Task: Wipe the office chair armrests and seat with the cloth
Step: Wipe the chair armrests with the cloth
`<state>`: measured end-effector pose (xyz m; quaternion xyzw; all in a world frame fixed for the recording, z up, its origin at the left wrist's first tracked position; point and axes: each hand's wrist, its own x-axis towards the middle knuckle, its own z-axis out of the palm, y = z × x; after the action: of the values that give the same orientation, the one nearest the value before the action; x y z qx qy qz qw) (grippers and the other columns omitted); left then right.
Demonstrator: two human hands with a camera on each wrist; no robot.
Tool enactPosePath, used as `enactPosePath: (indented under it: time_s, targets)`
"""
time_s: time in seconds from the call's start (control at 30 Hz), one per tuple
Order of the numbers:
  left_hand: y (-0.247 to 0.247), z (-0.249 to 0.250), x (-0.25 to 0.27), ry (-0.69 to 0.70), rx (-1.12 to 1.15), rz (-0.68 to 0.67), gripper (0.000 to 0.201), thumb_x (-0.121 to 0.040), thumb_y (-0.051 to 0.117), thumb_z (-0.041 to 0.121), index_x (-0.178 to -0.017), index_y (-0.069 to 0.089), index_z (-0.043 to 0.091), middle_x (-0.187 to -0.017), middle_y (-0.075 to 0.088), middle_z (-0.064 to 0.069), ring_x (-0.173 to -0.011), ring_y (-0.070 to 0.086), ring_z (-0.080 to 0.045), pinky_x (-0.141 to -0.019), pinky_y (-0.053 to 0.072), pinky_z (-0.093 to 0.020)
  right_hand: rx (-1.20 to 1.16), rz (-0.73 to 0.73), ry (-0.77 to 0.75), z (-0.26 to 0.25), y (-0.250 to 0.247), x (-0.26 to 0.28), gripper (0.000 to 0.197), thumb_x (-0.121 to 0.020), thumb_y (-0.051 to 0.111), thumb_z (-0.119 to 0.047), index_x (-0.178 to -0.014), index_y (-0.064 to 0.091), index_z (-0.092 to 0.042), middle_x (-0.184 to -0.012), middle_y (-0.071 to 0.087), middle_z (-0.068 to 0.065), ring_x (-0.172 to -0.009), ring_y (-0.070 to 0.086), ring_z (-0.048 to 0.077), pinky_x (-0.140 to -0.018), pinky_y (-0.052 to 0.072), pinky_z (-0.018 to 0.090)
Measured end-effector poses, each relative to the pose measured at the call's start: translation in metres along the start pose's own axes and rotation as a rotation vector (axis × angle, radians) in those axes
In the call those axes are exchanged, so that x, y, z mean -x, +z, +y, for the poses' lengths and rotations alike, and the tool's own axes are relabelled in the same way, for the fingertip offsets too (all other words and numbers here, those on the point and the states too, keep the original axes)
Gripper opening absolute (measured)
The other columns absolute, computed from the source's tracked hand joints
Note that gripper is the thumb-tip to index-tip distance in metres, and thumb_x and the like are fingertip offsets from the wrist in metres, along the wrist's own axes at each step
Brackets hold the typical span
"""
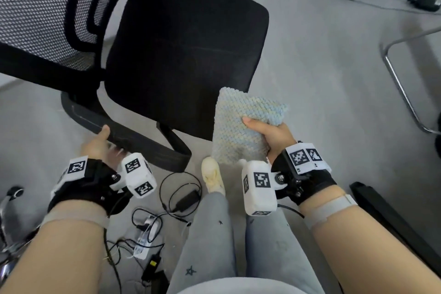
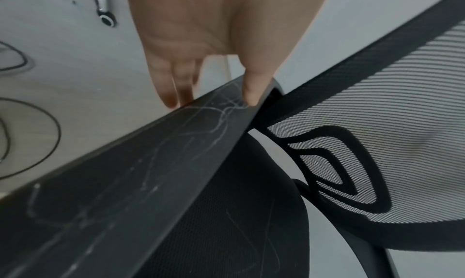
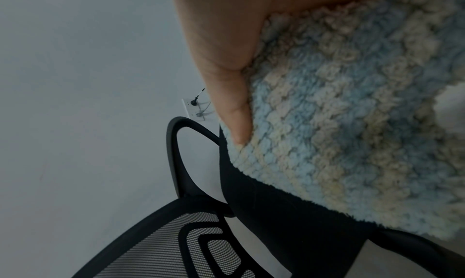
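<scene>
The office chair stands in front of me, with a black seat [image 1: 186, 50], a mesh back [image 1: 35, 7] and a scratched near armrest [image 1: 133, 138]. My left hand [image 1: 107, 142] grips that armrest [image 2: 156, 163], thumb [image 2: 250, 91] on top and fingers [image 2: 176, 91] over its outer edge. My right hand [image 1: 267, 133] holds a folded blue-and-cream cloth [image 1: 241, 126] just off the seat's front corner, above the floor. Its thumb [image 3: 236, 123] presses on the cloth [image 3: 352, 123]; the other fingers are hidden behind it. The far armrest [image 3: 176, 153] shows beyond the seat.
Cables and a white power strip [image 1: 148, 229] lie on the grey floor by my legs and cream shoe [image 1: 212, 176]. A chrome chair frame [image 1: 401, 88] stands at the right, a black adapter [image 1: 427, 3] with cord at far right, another chair's caster [image 1: 14, 192] at left.
</scene>
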<state>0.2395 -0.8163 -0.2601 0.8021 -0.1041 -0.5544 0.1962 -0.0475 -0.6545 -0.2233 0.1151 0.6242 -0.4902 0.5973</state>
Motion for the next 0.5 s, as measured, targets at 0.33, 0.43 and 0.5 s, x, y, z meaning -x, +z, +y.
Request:
enactPosePath:
  time_s: [0.33, 0.43, 0.5]
  targets:
    - [0.016, -0.032, -0.005, -0.006, 0.186, -0.291, 0.045, -0.092, 0.049, 0.021, -0.133, 0.04, 0.005, -0.111, 0.06, -0.009, -0.095, 0.062, -0.022, -0.07, 0.058, -0.039, 0.333, -0.138, 0.045, 0.041, 0.081, -0.023, 0.038, -0.086, 0.06, -0.014, -0.119, 0.052, 0.002, -0.124, 0.057, 0.023, -0.114, 0.055, 0.037, -0.098, 0.046, 0.047]
    - [0.036, -0.048, 0.013, -0.033, 0.192, -0.36, 0.044, -0.092, 0.048, 0.02, -0.133, 0.041, 0.004, -0.118, 0.059, -0.013, -0.095, 0.062, -0.024, -0.07, 0.059, -0.039, 0.438, -0.108, 0.031, 0.054, 0.085, -0.035, 0.042, -0.076, 0.067, -0.028, -0.11, 0.061, -0.004, -0.118, 0.063, 0.019, -0.11, 0.058, 0.035, -0.103, 0.042, 0.048]
    - [0.047, -0.055, 0.023, -0.009, 0.195, -0.354, 0.042, -0.093, 0.048, 0.019, -0.132, 0.042, 0.005, -0.11, 0.061, -0.012, -0.091, 0.064, -0.023, -0.071, 0.059, -0.04, 0.394, -0.053, 0.033, 0.055, 0.075, -0.041, 0.034, -0.078, 0.067, -0.021, -0.108, 0.063, -0.005, -0.115, 0.064, 0.019, -0.108, 0.06, 0.035, -0.101, 0.044, 0.047]
